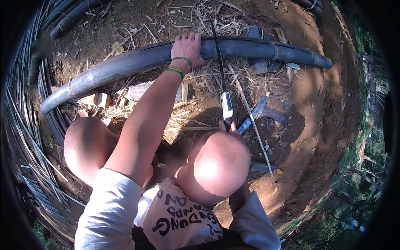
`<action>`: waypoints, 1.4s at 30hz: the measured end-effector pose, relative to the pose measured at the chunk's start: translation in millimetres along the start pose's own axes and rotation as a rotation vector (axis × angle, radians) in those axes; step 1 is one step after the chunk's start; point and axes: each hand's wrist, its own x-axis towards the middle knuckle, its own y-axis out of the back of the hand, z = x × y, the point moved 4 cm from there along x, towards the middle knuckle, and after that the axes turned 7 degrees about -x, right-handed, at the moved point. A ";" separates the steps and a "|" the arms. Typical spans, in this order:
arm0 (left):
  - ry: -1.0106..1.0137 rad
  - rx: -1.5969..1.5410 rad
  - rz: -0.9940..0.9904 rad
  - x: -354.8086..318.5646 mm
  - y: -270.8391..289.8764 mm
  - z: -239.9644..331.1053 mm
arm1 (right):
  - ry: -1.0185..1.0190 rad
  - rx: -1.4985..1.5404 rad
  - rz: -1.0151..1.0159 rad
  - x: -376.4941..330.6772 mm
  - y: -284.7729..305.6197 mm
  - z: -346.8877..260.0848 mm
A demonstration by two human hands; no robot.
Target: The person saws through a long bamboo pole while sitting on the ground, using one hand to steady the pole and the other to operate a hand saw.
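A long grey bamboo pole (121, 66) lies crosswise in front of me, looking curved in this view. My left hand (187, 46) is closed over its top, fingers on the far side, with green bands at the wrist. A pruning saw (226, 106) with a white and black handle points away from me. Its thin dark blade crosses the pole just right of my left hand. Round the handle's near end are the fingers of my right hand (233, 127); my right knee hides most of that hand. To the right of the saw lies a broad-bladed knife (259, 107).
Short bamboo pieces (251, 31) are under and behind the pole's right part. A thin stick (255, 127) lies beside the knife. Shavings (200, 18) litter the dirt. Long split strips (31, 137) line the left, and dark bamboo poles (71, 21) lie at the far left.
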 end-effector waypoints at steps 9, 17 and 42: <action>-0.034 0.027 0.082 -9.2 -1.7 5.5 | 0.143 -0.172 0.079 71.5 -10.7 -52.5; -0.012 0.023 0.059 -5.0 1.7 -1.0 | -0.088 -0.196 -0.056 20.6 3.0 -26.8; -0.036 0.080 0.138 -15.3 -4.4 -4.6 | 0.008 -0.036 0.006 -6.8 1.6 -22.4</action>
